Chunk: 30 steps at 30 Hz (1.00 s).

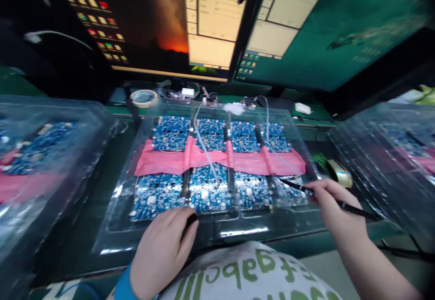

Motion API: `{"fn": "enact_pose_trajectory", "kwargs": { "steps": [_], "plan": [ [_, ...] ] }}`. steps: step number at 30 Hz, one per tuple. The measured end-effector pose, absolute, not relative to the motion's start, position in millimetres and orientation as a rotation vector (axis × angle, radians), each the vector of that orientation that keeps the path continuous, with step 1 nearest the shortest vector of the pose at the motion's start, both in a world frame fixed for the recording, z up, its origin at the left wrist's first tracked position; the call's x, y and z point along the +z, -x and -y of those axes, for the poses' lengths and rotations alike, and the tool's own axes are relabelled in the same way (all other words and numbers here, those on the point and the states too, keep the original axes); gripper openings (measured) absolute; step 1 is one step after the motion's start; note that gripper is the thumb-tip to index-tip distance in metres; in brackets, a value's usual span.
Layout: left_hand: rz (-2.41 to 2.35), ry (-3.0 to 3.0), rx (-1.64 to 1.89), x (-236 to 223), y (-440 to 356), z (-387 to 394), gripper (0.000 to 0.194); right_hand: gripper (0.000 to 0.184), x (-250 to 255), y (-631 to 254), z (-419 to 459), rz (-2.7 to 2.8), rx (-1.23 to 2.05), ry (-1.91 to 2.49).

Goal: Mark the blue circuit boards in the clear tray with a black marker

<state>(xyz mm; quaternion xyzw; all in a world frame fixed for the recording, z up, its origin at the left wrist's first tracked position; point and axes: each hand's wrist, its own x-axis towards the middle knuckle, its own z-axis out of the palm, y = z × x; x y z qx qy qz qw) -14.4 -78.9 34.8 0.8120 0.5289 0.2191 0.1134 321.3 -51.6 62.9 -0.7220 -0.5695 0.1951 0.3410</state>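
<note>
A clear plastic tray [244,232] in front of me holds several blue circuit boards [209,198] in two rows, with pink strips [251,162] lying between the rows. My right hand [340,205] grips a slim black pen-shaped tool [355,210]; its exact kind is unclear. The tool's thin tip points left, over the front-row board at the right end [290,198]. At the tray's front edge rests my left hand [166,241], fingers curled round a small black object [191,220] that is mostly hidden. A thin white cable [205,148] crosses the second boards from the left.
Similar trays with boards stand to the left [78,105] and right [370,155]. Behind are two monitors [149,32], a tape roll [144,98] and a small white box [302,108]. A gold-coloured roll [340,173] lies beside the right tray.
</note>
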Motion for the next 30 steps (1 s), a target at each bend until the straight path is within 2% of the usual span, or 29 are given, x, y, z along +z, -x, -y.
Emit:
{"fn": "enact_pose_trajectory", "kwargs": {
  "steps": [3, 8, 16, 22, 27, 30],
  "plan": [
    [-1.406, -2.437, 0.64, 37.6, 3.4, 71.0, 0.019, 0.02, 51.0, -357.6, 57.2, 1.339, 0.466, 2.006],
    [-1.208, -2.485, 0.514, 38.4, -20.0, 54.6, 0.018, 0.019, 31.9, -365.7, 55.8, 1.441, 0.507, 1.993],
    [-1.235, -2.509, 0.437, 34.5, -30.5, 47.7, 0.02, 0.019, 17.8, -368.7, 50.2, 1.392, 0.509, 1.959],
    [-1.243, -2.519, 0.406, 32.2, -29.1, 47.9, 0.021, 0.02, 17.4, -366.3, 49.0, 1.455, 0.507, 1.961],
    [-1.252, -2.515, 0.441, 33.7, -28.5, 47.7, 0.021, 0.018, 32.6, -360.3, 56.9, 1.476, 0.339, 1.947],
    [-1.276, -2.496, 0.502, 38.8, -31.0, 48.1, 0.021, 0.016, 45.0, -349.2, 61.6, 1.438, 0.486, 1.831]
  ]
}}
